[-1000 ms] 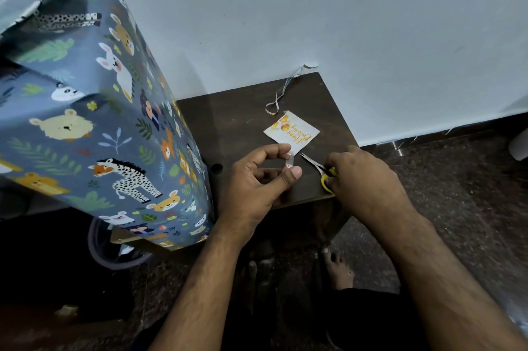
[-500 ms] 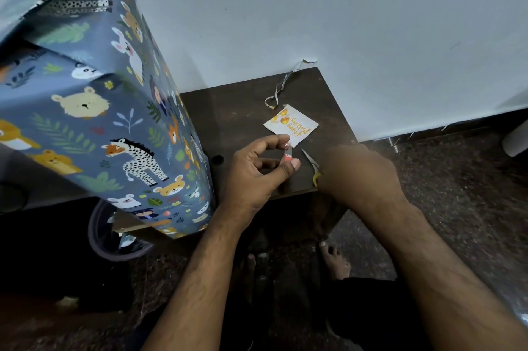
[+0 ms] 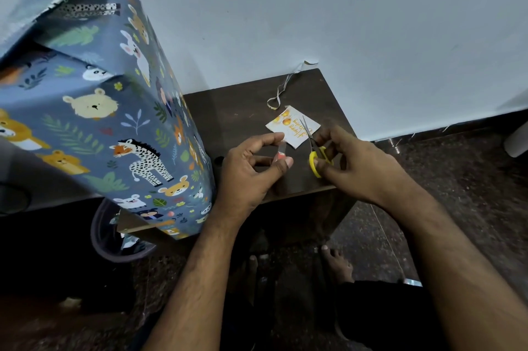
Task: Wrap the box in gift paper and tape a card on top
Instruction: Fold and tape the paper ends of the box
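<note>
cutting tape for card step. left hand pinching tape strip; right hand gripping scissors. card on table, wrapped box beside. next: snip strip, press onto card.

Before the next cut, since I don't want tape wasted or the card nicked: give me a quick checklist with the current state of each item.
1. Short clear tape strip with a red end pinched between the left hand's thumb and forefinger: ok.
2. Yellow-handled scissors gripped by the right hand: ok.
3. Blades off the small white greeting card with orange print: not ok, the tips overlap it in this view.
4. Card flat on the dark brown wooden table: ok.
5. Blue animal-print wrapped box standing on the table: ok.
6. Top flaps of the box sealed: cannot tell.
</note>
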A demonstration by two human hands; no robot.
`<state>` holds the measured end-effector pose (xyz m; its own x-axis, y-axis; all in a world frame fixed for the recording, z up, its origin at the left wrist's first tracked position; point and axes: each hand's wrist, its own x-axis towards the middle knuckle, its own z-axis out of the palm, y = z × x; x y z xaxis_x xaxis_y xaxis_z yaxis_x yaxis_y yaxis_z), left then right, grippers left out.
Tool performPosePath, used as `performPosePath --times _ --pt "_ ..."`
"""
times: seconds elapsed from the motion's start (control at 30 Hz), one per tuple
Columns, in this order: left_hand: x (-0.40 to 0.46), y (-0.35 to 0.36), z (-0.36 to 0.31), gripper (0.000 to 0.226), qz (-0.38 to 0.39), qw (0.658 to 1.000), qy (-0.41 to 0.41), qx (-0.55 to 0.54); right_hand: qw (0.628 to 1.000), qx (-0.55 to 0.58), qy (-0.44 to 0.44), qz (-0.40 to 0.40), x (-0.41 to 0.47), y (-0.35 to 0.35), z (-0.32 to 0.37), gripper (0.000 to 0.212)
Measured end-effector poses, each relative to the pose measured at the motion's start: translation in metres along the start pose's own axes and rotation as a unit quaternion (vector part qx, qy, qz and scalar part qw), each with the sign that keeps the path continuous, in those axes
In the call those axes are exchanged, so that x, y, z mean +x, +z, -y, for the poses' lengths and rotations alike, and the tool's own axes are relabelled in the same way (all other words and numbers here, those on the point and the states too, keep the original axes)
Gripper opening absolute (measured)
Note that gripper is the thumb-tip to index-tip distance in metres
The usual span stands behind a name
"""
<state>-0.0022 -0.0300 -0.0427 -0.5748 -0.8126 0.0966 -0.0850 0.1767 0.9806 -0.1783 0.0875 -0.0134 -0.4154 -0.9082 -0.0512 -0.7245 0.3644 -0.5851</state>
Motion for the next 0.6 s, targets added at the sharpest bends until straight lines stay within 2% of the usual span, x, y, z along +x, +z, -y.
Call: performPosePath --times 0.33,0.6 --pt "0.004 0.001 0.008 0.042 -0.026 0.999 0.031 0.019 0.99 0.059 -0.076 0.1 0.013 0.004 -0.024 0.03" --pt "0.003 0.001 0.005 0.044 -0.001 1.0 0.022 -0.017 0.981 0.113 -0.101 0.123 0.015 0.002 -0.035 0.027"
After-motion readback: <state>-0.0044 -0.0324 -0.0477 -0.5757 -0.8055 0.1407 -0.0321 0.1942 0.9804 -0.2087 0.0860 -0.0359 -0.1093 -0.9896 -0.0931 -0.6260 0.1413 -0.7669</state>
